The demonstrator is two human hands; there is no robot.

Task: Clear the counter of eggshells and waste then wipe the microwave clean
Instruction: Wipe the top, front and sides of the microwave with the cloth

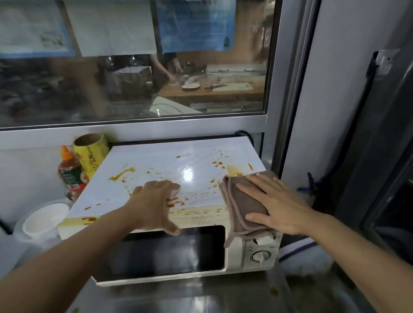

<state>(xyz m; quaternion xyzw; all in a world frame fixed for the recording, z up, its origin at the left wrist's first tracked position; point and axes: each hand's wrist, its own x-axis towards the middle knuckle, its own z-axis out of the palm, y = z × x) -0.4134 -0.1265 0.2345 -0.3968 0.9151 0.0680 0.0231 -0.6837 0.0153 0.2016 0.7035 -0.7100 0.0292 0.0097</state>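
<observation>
Here's the white microwave [167, 179], sitting on the steel table [163, 307] right under the window [119, 84], its top splashed all over with orange-brown sauce streaks [121, 175] and drips. The right hand [277, 202] lies flat on a folded brown cloth [240, 208], fingers straight and spread, pressing it onto the top's right front corner; the cloth's edge hangs over the front, just above the control dials [259, 256]. The left hand [155, 205] rests on the top near the front edge, thumb reaching down over the dark door glass [164, 252], fingers curled at a small pale scrap [176, 192] among the smears — whether it truly pinches it, I cannot tell, the blur hides it.

Moving out: just beside the microwave's left rear corner stands a yellow roll [91, 154] printed with "SUN", the rest unreadable. In front of it, a sauce bottle [71, 173] with an orange cap, label too blurred to read. Lower left, a white bowl [46, 220] on the table. Papers [111, 27] hang on the window, their print illegible.
</observation>
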